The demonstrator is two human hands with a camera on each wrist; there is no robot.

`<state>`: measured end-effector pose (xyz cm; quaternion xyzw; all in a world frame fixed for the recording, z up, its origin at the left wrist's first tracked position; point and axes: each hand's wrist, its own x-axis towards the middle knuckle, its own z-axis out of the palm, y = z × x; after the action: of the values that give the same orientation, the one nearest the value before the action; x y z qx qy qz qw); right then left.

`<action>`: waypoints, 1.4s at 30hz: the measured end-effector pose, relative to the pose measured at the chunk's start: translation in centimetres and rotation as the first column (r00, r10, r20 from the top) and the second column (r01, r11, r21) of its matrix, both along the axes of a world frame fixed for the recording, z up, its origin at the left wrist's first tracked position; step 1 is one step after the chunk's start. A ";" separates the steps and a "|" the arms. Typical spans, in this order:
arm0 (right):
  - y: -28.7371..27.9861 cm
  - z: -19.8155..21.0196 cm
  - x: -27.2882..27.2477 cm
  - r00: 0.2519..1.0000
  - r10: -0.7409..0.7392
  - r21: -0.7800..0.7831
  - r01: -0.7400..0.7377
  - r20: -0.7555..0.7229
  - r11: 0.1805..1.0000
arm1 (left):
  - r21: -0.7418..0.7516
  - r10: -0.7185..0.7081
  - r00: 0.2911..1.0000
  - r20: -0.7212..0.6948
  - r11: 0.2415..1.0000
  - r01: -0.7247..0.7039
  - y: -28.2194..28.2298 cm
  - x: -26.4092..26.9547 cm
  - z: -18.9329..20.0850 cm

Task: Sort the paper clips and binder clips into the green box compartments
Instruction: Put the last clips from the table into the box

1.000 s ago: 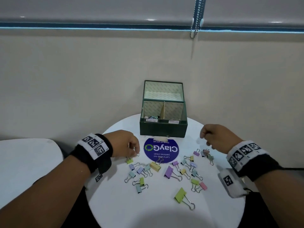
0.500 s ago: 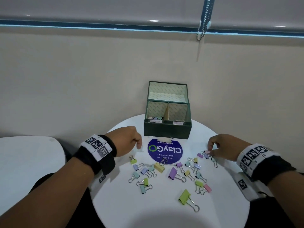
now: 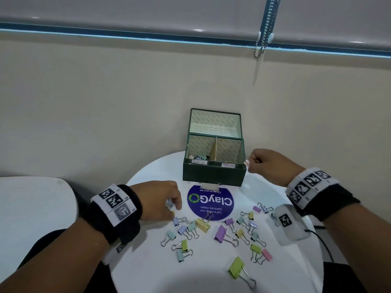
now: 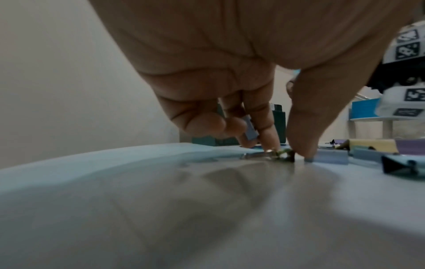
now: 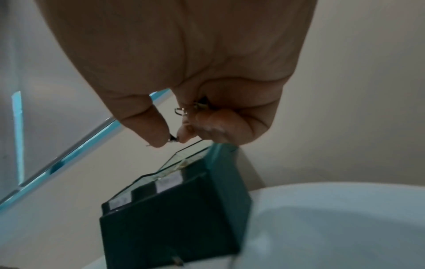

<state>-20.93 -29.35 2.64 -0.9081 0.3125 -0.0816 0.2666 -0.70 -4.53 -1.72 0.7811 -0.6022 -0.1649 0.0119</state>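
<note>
The green box (image 3: 213, 173) stands open at the back of the round white table (image 3: 148, 271); its left compartment (image 3: 197, 158) holds a few clips. Several pastel binder clips (image 3: 220, 233) lie scattered in front of it. My left hand (image 3: 174, 210) is down at the left end of the scatter. It holds a blue binder clip (image 4: 250, 130) in its curled fingers, while thumb and forefinger pinch a small green clip (image 4: 284, 154) on the table. My right hand (image 3: 249, 163) hovers at the box's right front corner (image 5: 220, 156), pinching a pink binder clip (image 3: 246, 163).
A round blue ClayGo sticker (image 3: 210, 203) lies just in front of the box. A second white table (image 3: 31, 208) sits at the left. The wall rises close behind the box. A white camera unit (image 3: 289, 225) hangs under my right wrist over the clips.
My right hand has risen from the clips at the right to the box's right front corner, carrying a clip. My left hand has come down onto the clips at the left.
</note>
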 end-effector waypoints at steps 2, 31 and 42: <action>0.8 0.7 2.9 0.999 0.037 -0.058 -0.036 0.015 0.998 | -0.010 0.010 1.000 0.015 1.000 -0.010 -0.3 -0.2 0.1; 0.6 -5.0 -6.8 0.897 0.001 -0.216 -0.107 -0.442 0.971 | -0.521 0.196 0.981 -0.001 0.837 -0.167 -3.9 1.6 2.6; 0.7 -6.3 -5.2 0.935 0.011 -0.226 -0.097 -0.354 0.969 | -0.420 0.137 0.986 0.098 0.903 -0.084 -10.5 1.8 3.9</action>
<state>-26.18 -28.69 -3.71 -0.9418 0.3176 0.0516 0.0971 1.05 -15.00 2.14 0.8024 -0.5777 0.0168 0.1490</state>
